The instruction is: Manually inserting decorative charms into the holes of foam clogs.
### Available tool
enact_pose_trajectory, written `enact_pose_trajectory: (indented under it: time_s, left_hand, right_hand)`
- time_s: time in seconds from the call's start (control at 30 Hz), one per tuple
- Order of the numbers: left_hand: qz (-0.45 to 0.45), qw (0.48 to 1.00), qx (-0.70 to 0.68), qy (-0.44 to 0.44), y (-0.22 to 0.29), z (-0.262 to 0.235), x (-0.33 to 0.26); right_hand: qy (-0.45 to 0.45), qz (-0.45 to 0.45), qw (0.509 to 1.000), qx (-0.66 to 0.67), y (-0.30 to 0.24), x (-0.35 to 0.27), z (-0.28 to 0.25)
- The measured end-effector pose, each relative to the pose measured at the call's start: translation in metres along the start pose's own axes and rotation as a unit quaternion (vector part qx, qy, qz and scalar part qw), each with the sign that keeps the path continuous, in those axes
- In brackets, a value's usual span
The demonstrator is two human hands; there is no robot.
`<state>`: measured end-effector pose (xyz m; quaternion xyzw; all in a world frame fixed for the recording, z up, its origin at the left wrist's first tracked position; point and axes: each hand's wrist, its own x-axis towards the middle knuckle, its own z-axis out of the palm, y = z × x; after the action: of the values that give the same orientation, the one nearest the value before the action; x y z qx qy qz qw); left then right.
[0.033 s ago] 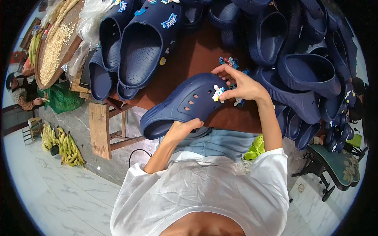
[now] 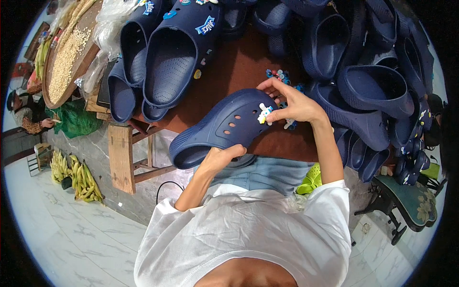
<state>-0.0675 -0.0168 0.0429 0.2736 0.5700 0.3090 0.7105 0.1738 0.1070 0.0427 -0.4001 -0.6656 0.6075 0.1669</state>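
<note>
Navy foam clog [image 2: 224, 125]: held in the air over the near edge of the brown tabletop [image 2: 239, 67], at about 12 o'clock from the seated person's lap. Tilted with perforated upper facing up and toe toward 2 o'clock, heel opening toward 8 o'clock; judged so turned to bring the vent holes within reach of the working fingers.

Left hand [image 2: 221, 157]: closed around the underside and heel rim of the clog, thumb up over the edge. Appears to serve as a cradle, keeping the shoe steady and angled.

Right hand [image 2: 295, 104]: curled at the toe end, at 3 o'clock of the clog, fingertips pinched on a small white-and-yellow charm [image 2: 264, 114] seated on the upper. Grip tight and precise, apparently for pressing the charm into a hole.

Loose charms [image 2: 277, 74]: small blue and multicoloured cluster on the tabletop at 12 o'clock of the right hand, plus one pale piece [image 2: 289, 124] just below the wrist. Kept close, seemingly as ready supply.

Decorated clogs [image 2: 179, 52]: a group at 11 o'clock, lying sole-down with charms already showing on the uppers, set apart from the plain stock.

Plain clogs [image 2: 373, 86]: large navy heap from 1 to 4 o'clock, nested and overlapping, no charms discernible on most.

Round tray of grain [image 2: 64, 57]: at 10 o'clock, beyond the decorated clogs, partly under clear plastic.

Bananas [image 2: 79, 174]: bunches on the pale tiled floor at 8 o'clock, beside a wooden support [image 2: 120, 158].
</note>
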Motion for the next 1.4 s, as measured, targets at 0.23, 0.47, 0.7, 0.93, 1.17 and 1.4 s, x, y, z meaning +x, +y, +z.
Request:
enact_pose_trajectory:
  time_s: [0.23, 0.47, 0.7, 0.93, 1.17, 1.4]
  left_hand:
    - [0.074, 0.997, 0.024, -0.004, -0.006, -0.001, 0.001]
    - [-0.022, 0.970, -0.243, 0.001, -0.009, -0.003, 0.018]
    - [-0.023, 0.941, -0.336, -0.008, -0.004, -0.005, 0.024]
    - [-0.015, 0.941, -0.336, -0.023, -0.005, -0.010, 0.029]
    - [-0.002, 0.942, -0.334, -0.009, -0.002, -0.009, 0.031]
    - [0.006, 0.945, -0.327, -0.002, -0.001, -0.007, 0.033]
  right_hand:
    - [-0.012, 0.010, 1.000, 0.014, 0.001, 0.002, 0.003]
    - [0.143, -0.049, 0.986, -0.074, -0.003, 0.005, 0.030]
    - [0.210, -0.123, 0.946, -0.214, -0.004, -0.004, 0.043]
    - [0.162, -0.128, 0.953, -0.220, -0.004, 0.001, 0.034]
    - [0.186, -0.123, 0.952, -0.209, -0.005, 0.006, 0.039]
    - [0.159, -0.125, 0.959, -0.200, 0.000, 0.009, 0.032]
